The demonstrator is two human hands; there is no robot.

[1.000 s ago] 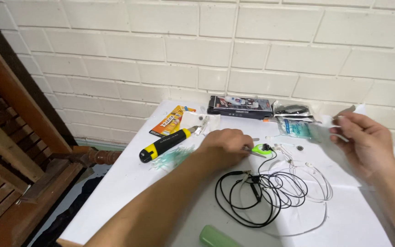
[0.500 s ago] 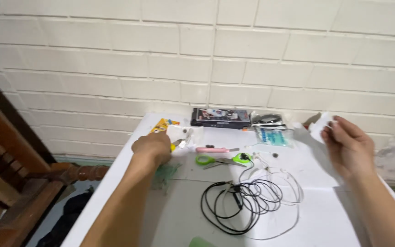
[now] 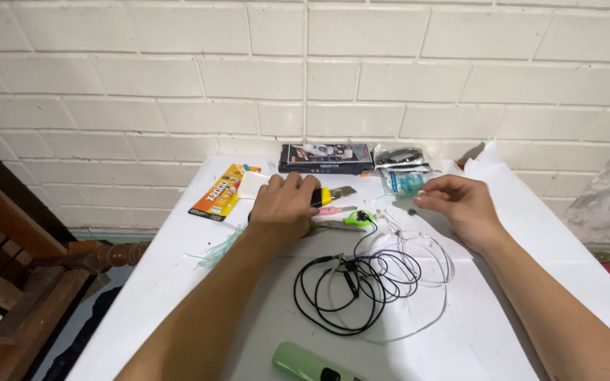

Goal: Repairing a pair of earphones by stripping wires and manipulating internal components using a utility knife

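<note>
Left hand [image 3: 282,206] has moved onto the yellow utility knife [image 3: 323,196], fingers closed around it; right hand [image 3: 460,204] fingers pinch a small part, too small to identify.

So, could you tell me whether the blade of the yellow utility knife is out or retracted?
Out: a grey blade sticks out past the yellow utility knife, which lies on the white table under the left hand.

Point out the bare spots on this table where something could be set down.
Bare: the table's right side, beyond the right hand, and its left edge below the orange packet. Crowded: the back row by the wall and the centre, around the black cable.
</note>
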